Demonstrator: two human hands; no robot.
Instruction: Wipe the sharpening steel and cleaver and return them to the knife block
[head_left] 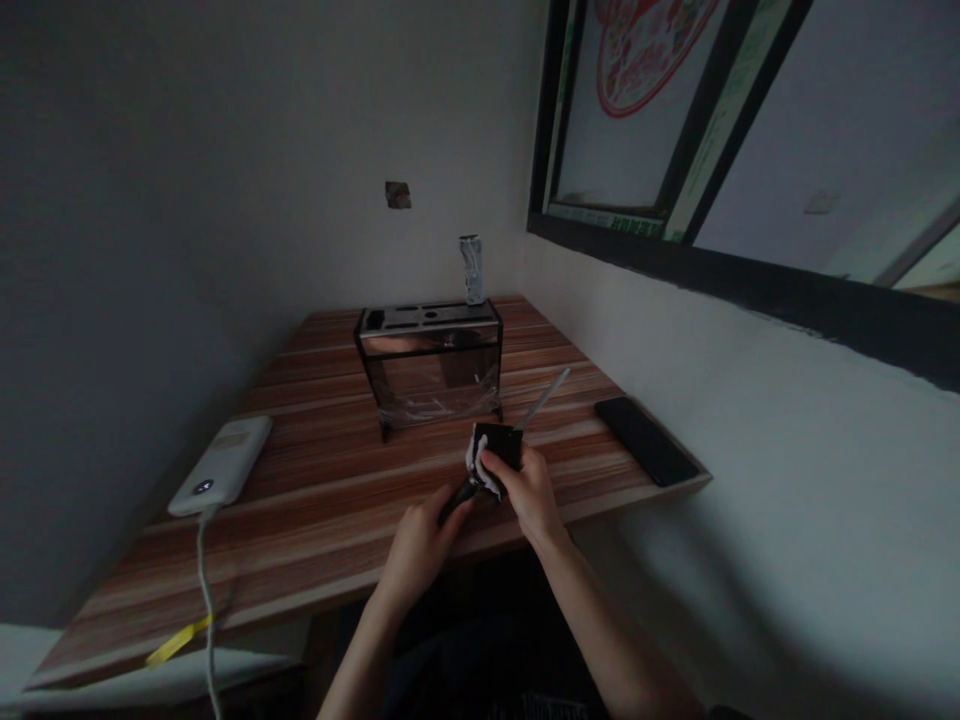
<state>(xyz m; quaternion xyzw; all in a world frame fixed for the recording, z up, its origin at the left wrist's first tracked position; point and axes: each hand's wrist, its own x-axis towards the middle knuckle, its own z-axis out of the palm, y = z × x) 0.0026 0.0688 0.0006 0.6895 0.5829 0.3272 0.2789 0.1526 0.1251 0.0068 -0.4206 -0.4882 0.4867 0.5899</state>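
Note:
In my left hand (pixel 422 540) is the black handle of a knife, its fingers wrapped round it near the table's front edge. The narrow pale blade (pixel 544 397) points up and to the right. My right hand (pixel 530 490) is closed round a black piece (pixel 499 443) with a white, tissue-like edge (pixel 481 452), folded about the middle of the knife. What lies under the right fingers is hidden. Just beyond my hands stands a knife block (pixel 431 345) with a slotted top and clear sides; a grey, plastic-wrapped piece (pixel 472 270) sticks up from its right end.
The wood-grain table (pixel 315 470) meets walls at the left, back and right. A white power bank (pixel 223 465) with a cable (pixel 204 580) lies at left, a yellow strip (pixel 178 642) beside the cable. A black phone (pixel 646 440) lies near the right edge. Above hangs a dark-framed mirror (pixel 795 130).

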